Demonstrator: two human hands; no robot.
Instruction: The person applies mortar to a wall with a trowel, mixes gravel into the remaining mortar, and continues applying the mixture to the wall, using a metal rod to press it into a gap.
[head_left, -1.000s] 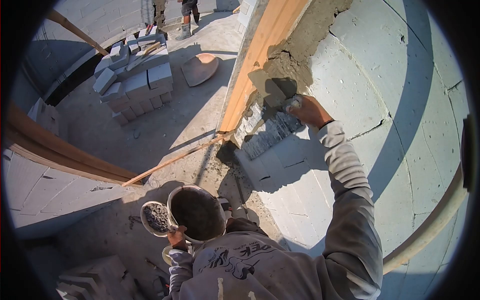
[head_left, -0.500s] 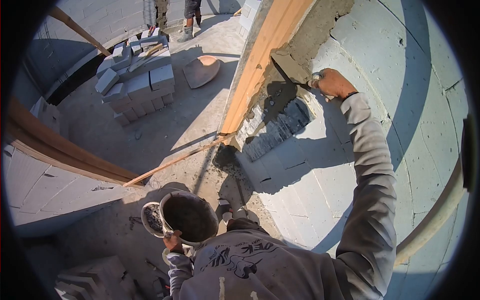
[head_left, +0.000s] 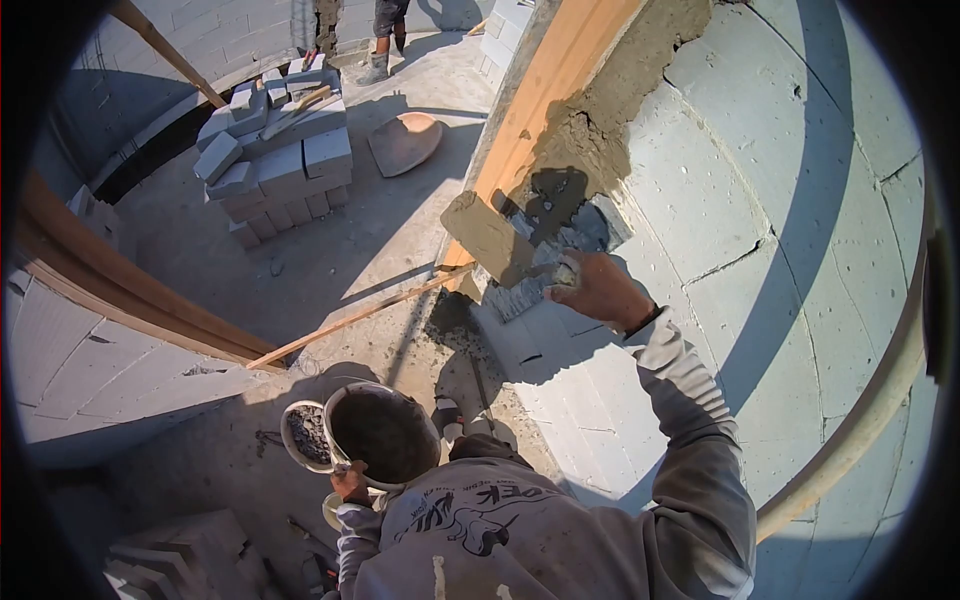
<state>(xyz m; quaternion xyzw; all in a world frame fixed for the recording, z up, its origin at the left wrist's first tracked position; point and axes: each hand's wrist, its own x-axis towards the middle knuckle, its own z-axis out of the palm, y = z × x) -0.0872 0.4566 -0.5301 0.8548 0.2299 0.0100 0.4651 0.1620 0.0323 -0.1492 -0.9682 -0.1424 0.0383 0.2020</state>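
My right hand [head_left: 600, 288] is closed around the handle of a trowel [head_left: 487, 236], whose broad blade is coated with grey-brown mortar. The blade is held in front of the wooden door frame [head_left: 560, 95] and the wall beside it. Wet mortar [head_left: 588, 130] covers a strip of the wall along the frame; lower down, a rough grey patch [head_left: 520, 297] is partly hidden by my hand and the blade. Low on the left, my left hand [head_left: 350, 484] grips the rim of a bucket [head_left: 384, 432] with dark mortar inside.
A smaller bucket [head_left: 305, 437] with lumpy grey contents adjoins the big one. A thin wooden strip [head_left: 360, 318] crosses the doorway near the floor. Beyond are stacked blocks [head_left: 285, 175], a shallow basin [head_left: 405, 143] and another person's legs [head_left: 385, 40]. A curved pipe [head_left: 850, 465] is at right.
My right hand has brought the trowel down and left, away from the upper wall, and its mortar-coated blade now faces me. My left hand stays at the bucket.
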